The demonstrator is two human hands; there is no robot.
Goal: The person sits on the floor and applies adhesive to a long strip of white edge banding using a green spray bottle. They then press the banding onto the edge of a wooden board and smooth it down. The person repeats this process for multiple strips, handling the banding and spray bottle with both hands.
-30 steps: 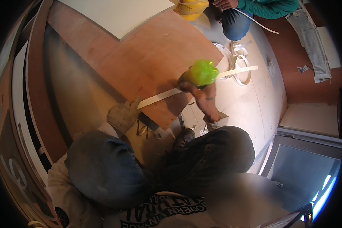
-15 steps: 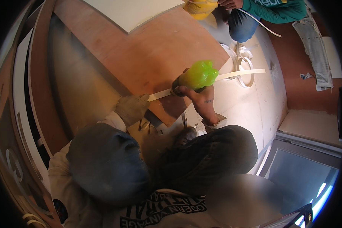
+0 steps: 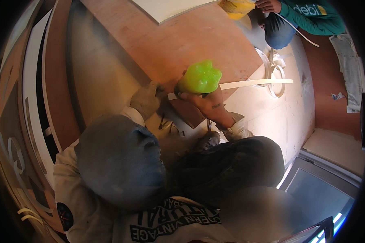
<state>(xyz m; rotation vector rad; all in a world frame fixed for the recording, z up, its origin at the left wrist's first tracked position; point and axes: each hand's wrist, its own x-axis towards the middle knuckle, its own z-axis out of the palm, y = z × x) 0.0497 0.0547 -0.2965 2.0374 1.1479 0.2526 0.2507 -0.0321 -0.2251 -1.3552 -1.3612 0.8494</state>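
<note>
My right hand (image 3: pixel 209 104) is wrapped round a lime-green plastic bottle (image 3: pixel 200 77), whose lobed base faces up toward me. The bottle's lower end is hidden behind my fingers. A narrow white strip (image 3: pixel 253 83) runs past the bottle, its long free end reaching out to the right. Left of the bottle, my left hand (image 3: pixel 145 100) is closed at the strip's short end, with the fingertips dark and slightly blurred. Both hands are above the near corner of a reddish-brown board (image 3: pixel 190 40).
Coils of white strip (image 3: pixel 276 83) lie on the pale floor to the right. At the far right a co-worker in a green sleeve (image 3: pixel 320 18) holds a strip beside a yellow container (image 3: pixel 235 9). A white panel (image 3: pixel 170 9) rests on the board. Long panels (image 3: pixel 54 81) stand at left.
My right hand and the bottle have shifted left along the strip, closer to my left hand. More strip now shows to the right of the bottle. The whole view has moved slightly.
</note>
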